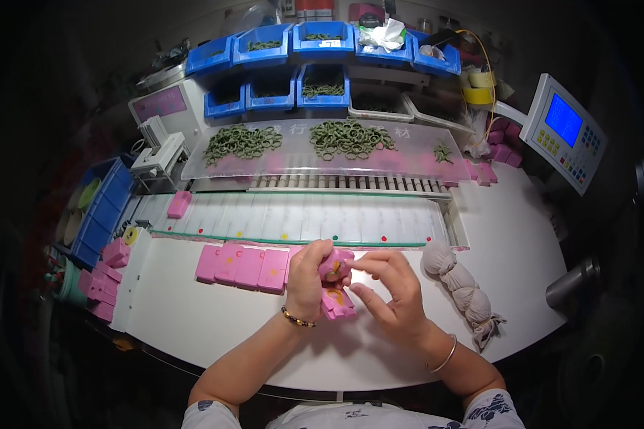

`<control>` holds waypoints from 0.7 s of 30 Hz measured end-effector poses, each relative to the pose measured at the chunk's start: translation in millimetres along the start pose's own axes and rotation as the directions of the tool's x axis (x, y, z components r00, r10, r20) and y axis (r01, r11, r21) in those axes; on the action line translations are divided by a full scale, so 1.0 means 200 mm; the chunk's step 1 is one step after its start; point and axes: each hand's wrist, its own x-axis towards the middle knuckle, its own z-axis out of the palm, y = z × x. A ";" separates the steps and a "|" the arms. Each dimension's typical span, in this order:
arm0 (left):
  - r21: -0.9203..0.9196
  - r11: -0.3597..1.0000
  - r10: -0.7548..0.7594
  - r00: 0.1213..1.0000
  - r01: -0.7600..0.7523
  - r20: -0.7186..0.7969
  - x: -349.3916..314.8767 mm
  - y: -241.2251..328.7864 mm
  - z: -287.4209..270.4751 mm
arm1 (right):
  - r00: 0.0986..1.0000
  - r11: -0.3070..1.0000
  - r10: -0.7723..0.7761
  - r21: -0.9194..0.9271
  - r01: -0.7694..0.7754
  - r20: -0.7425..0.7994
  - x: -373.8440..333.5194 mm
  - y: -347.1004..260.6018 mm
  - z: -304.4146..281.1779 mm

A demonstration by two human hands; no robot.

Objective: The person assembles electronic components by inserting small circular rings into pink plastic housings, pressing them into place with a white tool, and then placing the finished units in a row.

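Note:
Above the white worktop, my left hand (308, 282) is closed around a pink rubber mould (336, 304). The mould is spread apart in two halves, with yellow marks and a small dark green piece showing on its inner faces. My right hand (393, 289) is just to the right of it. Its index fingertip is at the edge of the upper half, and the thumb is held apart below. I see nothing in the right fingers. Behind my left hand, several more pink moulds (245, 268) lie in a row, partly hidden by that hand.
A bound cloth bundle (461, 286) lies to the right. Beyond runs a pale conveyor (265, 214) carrying one pink block (179, 205). Above it, a clear shelf (293, 154) bears heaps of green rings. Blue bins (263, 43), a keypad screen (565, 129) and stacked pink blocks (100, 286) surround the bench.

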 end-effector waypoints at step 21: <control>-0.038 0.999 0.004 0.999 -0.006 -0.043 0.02 0.00 -0.02 | 0.989 0.980 -0.116 -0.173 0.099 -0.093 0.01 -0.06 -0.01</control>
